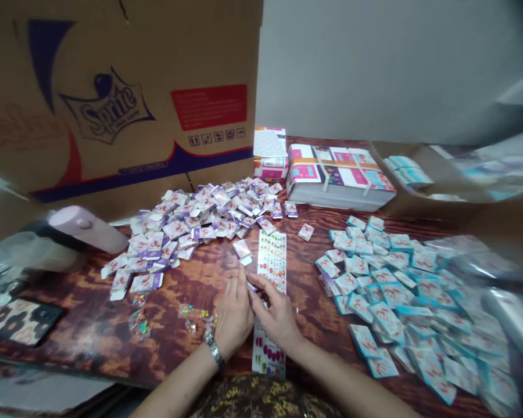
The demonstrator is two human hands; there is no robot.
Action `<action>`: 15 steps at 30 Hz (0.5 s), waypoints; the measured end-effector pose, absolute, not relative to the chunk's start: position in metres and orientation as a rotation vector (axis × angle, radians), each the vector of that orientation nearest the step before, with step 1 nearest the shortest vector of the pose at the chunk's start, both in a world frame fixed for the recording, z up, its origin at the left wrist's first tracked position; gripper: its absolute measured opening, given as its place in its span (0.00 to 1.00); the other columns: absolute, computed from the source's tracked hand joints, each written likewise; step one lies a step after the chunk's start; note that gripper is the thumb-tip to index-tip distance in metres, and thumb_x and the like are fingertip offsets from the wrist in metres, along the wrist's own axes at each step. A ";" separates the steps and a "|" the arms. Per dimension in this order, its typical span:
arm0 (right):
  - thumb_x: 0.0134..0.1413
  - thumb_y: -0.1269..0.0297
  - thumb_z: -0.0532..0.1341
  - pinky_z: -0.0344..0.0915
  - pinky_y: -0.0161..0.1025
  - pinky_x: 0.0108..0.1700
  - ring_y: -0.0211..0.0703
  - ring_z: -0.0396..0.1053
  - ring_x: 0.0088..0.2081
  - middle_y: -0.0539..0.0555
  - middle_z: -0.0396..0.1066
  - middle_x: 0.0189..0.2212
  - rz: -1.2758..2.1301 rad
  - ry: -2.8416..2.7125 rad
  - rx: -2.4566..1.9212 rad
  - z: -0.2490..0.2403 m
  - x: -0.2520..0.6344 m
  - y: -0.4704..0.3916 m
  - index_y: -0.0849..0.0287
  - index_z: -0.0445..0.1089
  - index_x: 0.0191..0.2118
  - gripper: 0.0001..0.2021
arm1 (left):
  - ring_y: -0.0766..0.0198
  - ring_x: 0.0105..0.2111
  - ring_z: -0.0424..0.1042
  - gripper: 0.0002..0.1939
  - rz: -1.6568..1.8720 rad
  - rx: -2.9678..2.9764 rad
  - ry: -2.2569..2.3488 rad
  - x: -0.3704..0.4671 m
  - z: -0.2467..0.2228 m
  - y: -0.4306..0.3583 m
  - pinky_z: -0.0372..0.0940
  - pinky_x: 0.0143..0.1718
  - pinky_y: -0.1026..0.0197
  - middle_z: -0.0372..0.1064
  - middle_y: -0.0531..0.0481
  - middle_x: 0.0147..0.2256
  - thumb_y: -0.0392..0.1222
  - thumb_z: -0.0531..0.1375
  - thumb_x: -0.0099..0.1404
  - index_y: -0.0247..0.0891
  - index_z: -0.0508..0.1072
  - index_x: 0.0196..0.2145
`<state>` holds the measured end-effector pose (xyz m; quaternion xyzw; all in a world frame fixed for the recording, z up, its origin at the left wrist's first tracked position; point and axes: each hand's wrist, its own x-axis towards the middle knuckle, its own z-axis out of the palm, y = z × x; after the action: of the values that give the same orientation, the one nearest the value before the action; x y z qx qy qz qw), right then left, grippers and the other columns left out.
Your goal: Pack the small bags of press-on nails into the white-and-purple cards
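Observation:
My left hand (235, 313), with a metal watch (213, 348) at the wrist, meets my right hand (278, 316) near the table's front edge. Between their fingers is a small purple-and-white box (251, 285), mostly hidden by them. Below and beyond the hands lies a sheet of colourful nail stickers (272, 255). Just past my fingertips rests another small purple-and-white box (242, 251). Small clear packets of coloured pieces (142, 325) lie to the left, and a few more are close beside my left hand.
A heap of purple-and-white boxes (209, 209) spreads before a large cardboard carton (157, 69). Blue-and-white boxes (387, 290) are piled right. Behind stand a strapped bundle of printed cards (340, 174) and an open carton (383, 154). A tumbler (87, 226) and phone (24, 320) are left.

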<state>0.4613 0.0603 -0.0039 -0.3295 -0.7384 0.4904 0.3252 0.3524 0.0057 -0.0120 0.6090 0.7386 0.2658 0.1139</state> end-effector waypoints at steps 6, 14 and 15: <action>0.55 0.62 0.54 0.64 0.44 0.48 0.44 0.68 0.45 0.54 0.70 0.45 1.238 -1.728 -1.116 -0.010 0.506 0.137 0.57 0.65 0.48 0.15 | 0.50 0.56 0.51 0.35 0.755 1.958 1.953 0.358 -0.009 0.008 0.55 0.53 0.48 0.49 0.38 0.57 0.47 0.52 0.64 0.38 0.38 0.62; 0.56 0.58 0.52 0.65 0.41 0.41 0.46 0.69 0.41 0.58 0.69 0.45 0.533 -2.162 -1.407 -0.001 0.583 0.209 0.58 0.62 0.51 0.19 | 0.53 0.51 0.59 0.22 0.723 1.980 1.859 0.355 -0.036 -0.008 0.60 0.50 0.49 0.59 0.41 0.52 0.43 0.51 0.65 0.39 0.58 0.56; 0.57 0.57 0.52 0.65 0.40 0.39 0.46 0.70 0.38 0.58 0.70 0.42 0.422 -2.302 -1.456 -0.001 0.589 0.204 0.58 0.65 0.48 0.17 | 0.53 0.51 0.60 0.22 0.728 1.984 1.860 0.354 -0.037 -0.009 0.61 0.50 0.49 0.60 0.42 0.51 0.43 0.51 0.65 0.39 0.59 0.56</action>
<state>0.5893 0.2038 -0.0007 -0.5184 -0.8197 0.1504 0.1916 0.3541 -0.0091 -0.0369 0.6954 0.6518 0.2553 0.1626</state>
